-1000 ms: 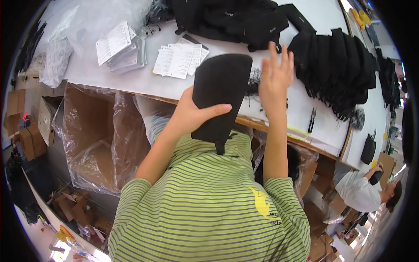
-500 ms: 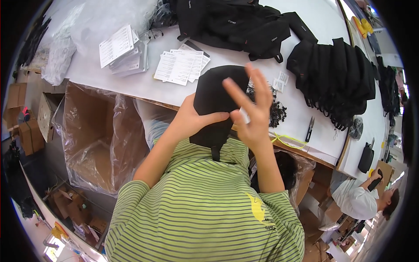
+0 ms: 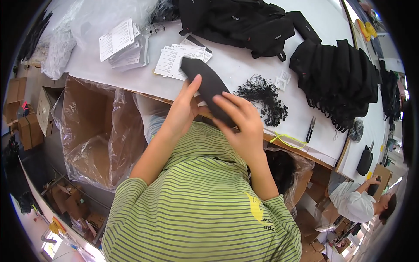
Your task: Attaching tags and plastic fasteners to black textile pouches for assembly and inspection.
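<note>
I hold a flat black fabric pouch edge-on between both hands, above the near edge of the white table. My left hand grips its lower left side, fingers up along the cloth. On the right side my right hand closes over its lower end. Just beyond the pouch lie several white printed cards. A tangle of black string tags lies to the right of my hands.
A plastic-lined cardboard box stands open at the left below the table. Black bags and a stack of black pouches lie at the back. Small snips and a yellow cord lie near the edge. Another person sits at lower right.
The pouch was held broad and flat in my left hand while my right hand was raised open; now it is turned edge-on and both hands grip it.
</note>
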A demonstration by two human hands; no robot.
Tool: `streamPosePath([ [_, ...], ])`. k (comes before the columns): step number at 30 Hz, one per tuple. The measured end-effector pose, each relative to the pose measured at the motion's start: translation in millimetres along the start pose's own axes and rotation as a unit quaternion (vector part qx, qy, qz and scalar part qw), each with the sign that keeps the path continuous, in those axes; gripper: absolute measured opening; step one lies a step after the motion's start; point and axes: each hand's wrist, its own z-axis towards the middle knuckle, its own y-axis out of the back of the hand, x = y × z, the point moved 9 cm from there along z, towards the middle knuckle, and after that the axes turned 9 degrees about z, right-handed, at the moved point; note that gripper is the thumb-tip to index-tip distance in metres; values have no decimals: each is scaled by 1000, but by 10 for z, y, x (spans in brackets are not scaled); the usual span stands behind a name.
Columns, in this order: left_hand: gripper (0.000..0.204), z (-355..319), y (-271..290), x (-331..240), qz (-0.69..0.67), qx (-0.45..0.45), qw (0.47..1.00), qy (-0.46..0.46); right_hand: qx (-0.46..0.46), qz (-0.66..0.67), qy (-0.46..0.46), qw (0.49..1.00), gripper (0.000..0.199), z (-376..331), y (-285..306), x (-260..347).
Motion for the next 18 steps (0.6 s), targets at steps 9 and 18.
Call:
streamPosePath([
  [9, 49, -219, 36, -668, 316, 68, 906, -275, -44, 536, -253, 804, 50, -155, 146, -536],
  [18, 36, -213, 56, -530, 334, 61, 907, -247, -44, 164, -117, 978, 29, -10, 426, -327],
])
